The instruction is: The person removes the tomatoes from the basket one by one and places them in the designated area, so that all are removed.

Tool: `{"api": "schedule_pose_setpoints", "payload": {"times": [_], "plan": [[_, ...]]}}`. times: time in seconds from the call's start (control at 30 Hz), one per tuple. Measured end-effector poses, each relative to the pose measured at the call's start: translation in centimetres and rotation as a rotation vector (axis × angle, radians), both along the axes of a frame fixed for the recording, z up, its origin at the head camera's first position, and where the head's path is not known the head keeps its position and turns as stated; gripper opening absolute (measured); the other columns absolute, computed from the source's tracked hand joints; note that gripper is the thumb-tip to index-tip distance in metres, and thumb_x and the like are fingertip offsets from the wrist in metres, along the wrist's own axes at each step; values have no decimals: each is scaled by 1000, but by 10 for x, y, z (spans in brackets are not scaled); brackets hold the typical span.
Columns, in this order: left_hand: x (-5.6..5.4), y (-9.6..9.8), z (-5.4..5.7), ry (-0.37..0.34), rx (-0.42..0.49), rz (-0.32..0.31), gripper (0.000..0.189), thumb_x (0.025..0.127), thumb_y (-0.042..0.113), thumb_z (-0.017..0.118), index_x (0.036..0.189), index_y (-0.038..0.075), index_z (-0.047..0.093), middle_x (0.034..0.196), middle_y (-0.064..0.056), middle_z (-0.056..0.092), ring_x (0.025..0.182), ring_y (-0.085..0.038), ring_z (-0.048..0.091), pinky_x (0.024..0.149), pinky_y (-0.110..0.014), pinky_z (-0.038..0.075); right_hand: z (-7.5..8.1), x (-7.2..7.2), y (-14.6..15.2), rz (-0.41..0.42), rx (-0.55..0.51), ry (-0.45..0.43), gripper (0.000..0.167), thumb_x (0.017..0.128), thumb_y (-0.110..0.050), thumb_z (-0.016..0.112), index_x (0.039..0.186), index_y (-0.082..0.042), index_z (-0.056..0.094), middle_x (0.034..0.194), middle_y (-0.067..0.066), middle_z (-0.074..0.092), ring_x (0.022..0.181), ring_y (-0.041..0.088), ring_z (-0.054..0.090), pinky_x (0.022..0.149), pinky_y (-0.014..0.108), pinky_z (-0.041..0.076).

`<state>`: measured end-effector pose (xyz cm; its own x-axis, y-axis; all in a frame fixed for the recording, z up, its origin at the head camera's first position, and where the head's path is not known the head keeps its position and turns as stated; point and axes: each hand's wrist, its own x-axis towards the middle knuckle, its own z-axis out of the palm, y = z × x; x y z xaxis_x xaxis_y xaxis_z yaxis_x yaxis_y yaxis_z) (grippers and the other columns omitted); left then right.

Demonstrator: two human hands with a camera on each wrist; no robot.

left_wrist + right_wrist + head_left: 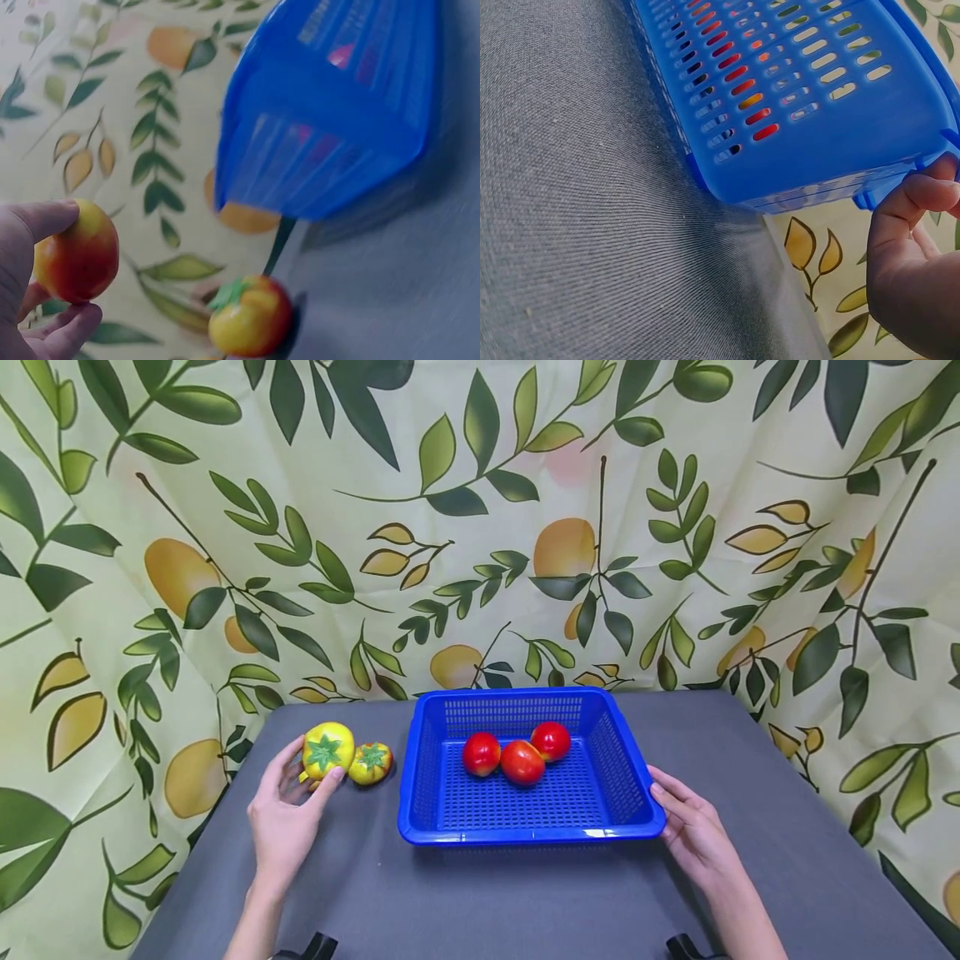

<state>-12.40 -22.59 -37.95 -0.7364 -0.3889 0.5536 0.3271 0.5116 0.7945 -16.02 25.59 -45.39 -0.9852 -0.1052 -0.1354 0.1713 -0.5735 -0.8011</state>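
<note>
My left hand (288,818) grips a yellow-and-red tomato (328,748) between thumb and fingers, its green star-shaped calyx facing the head camera. The left wrist view shows the red side of this tomato (84,255). Just right of it, a second yellow-and-red tomato (371,763) with a green calyx rests on the table. A blue perforated plastic basket (517,838) stands in the middle, holding three red tomatoes (522,763) grouped near its centre. At the basket's right front corner my right hand (697,831) pinches the rim, thumb on top; some fingers are hidden behind it.
A grey cloth covers the table (525,902). Behind and along both sides hangs a curtain (480,560) printed with leaves and fruit, meeting the table just behind the basket. Dark camera mounts (318,946) show at the bottom edge by both wrists.
</note>
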Motion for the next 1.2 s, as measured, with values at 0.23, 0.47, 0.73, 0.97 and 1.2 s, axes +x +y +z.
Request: {"api": "schedule_pose_setpoints", "payload": {"times": [0.23,0.47,0.73,0.97,1.2], "plan": [[-13,-50,-24,-65,82,127,64,79,7,83,138,9,56,133,-9,56,111,-14,60,85,-16,49,-1,1,1,5,-2,-8,27,101,-7,54,121,-15,70,117,6,69,103,21,67,87,36,52],[-24,-90,-47,-122,167,195,65,80,14,84,139,14,56,134,-6,56,107,-11,60,83,-15,49,-1,2,2,16,-29,13,28,103,-5,51,121,-14,70,116,7,69,99,21,68,85,35,53],[-25,-117,-57,-280,161,200,68,84,22,81,144,11,51,143,-11,50,110,-14,60,79,-8,45,0,0,1,24,-14,6,27,102,-7,52,121,-15,70,117,7,68,101,20,67,86,35,53],[-37,-130,-60,-414,79,163,72,88,33,75,148,8,44,146,-14,46,119,-33,54,78,-7,40,0,0,1,11,-3,-3,26,102,-7,53,120,-16,70,116,7,69,101,20,67,86,35,53],[-42,-133,-66,-479,37,147,74,89,37,73,149,6,42,146,-17,46,118,-35,54,74,-11,37,0,0,0,7,16,-7,26,102,-8,54,120,-17,70,116,5,69,102,20,67,87,35,52]]}}
